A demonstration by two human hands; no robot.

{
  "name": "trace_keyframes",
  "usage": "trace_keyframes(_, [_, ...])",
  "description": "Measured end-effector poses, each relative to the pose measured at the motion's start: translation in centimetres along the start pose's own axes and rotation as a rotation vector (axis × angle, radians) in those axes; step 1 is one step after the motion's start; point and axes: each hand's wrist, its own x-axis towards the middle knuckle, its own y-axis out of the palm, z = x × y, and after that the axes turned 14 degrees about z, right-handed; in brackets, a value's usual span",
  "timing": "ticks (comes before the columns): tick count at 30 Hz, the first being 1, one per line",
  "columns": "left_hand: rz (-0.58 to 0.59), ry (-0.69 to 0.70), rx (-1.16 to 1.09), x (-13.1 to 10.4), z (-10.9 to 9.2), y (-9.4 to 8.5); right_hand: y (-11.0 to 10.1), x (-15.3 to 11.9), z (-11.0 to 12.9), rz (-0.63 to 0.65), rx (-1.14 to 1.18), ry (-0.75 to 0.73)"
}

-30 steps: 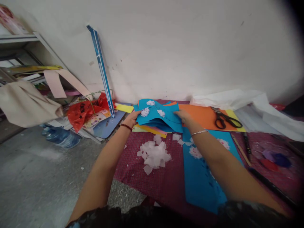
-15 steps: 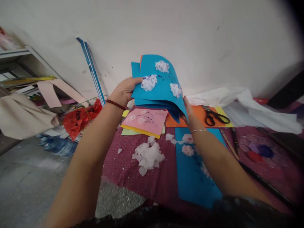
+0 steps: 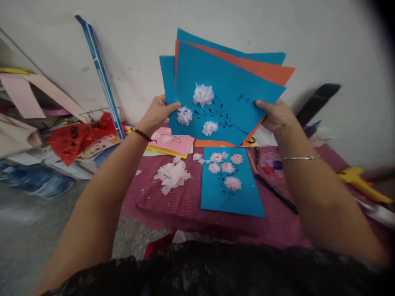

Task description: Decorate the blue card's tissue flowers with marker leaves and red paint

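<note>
Both hands hold up a stack of blue and orange paper sheets (image 3: pixel 212 65) over the table. My left hand (image 3: pixel 159 111) grips the left edge, thumb on the front. My right hand (image 3: pixel 274 113) pinches the right edge, thumb near some dark writing. The front blue sheet carries white paper flowers (image 3: pixel 203 95) and a painted dark-blue branch. Below lies another blue sheet (image 3: pixel 228 201) with pinkish-white flowers. A pile of torn white paper pieces (image 3: pixel 173 174) is left of it, and a pink sheet with flowers (image 3: pixel 182 144) lies behind the pile.
A maroon cloth (image 3: pixel 173 205) covers the table. On the right are a black stick-like tool (image 3: pixel 276 193), a paint palette (image 3: pixel 271 162) and a yellow glue gun (image 3: pixel 354 179). Red plastic bag (image 3: pixel 72 137) and water bottles (image 3: pixel 37 181) are at left, beside a leaning blue strip (image 3: pixel 100 70).
The stack has been lifted and spread flatter, now facing me, with orange sheets showing behind. My right hand has moved right and up along its edge. The camera view has shifted.
</note>
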Motion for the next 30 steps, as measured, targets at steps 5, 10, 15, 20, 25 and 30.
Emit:
trace_keyframes(5, [-0.038,-0.096,-0.061,4.5,4.1,3.3,-2.7,-1.0,0.9,-0.254,-0.198,0.015])
trace_keyframes(10, [-0.004,-0.101,-0.147,5.9,9.1,4.8,-4.8,-0.9,-2.6,-0.272,-0.255,0.105])
trace_keyframes(15, [0.141,-0.195,-0.244,4.4,14.7,5.0,-6.1,-1.5,-7.1,-0.159,-0.214,0.252])
trace_keyframes(20, [0.269,-0.258,-0.291,4.0,16.7,5.2,-7.2,-2.4,-9.4,-0.062,-0.143,0.324])
trace_keyframes(25, [0.348,-0.287,-0.274,4.0,16.7,5.2,-7.7,-3.2,-10.3,-0.031,-0.109,0.352])
trace_keyframes(30, [0.348,-0.247,-0.299,4.4,16.1,4.2,-8.1,-3.5,-10.2,-0.045,-0.096,0.357])
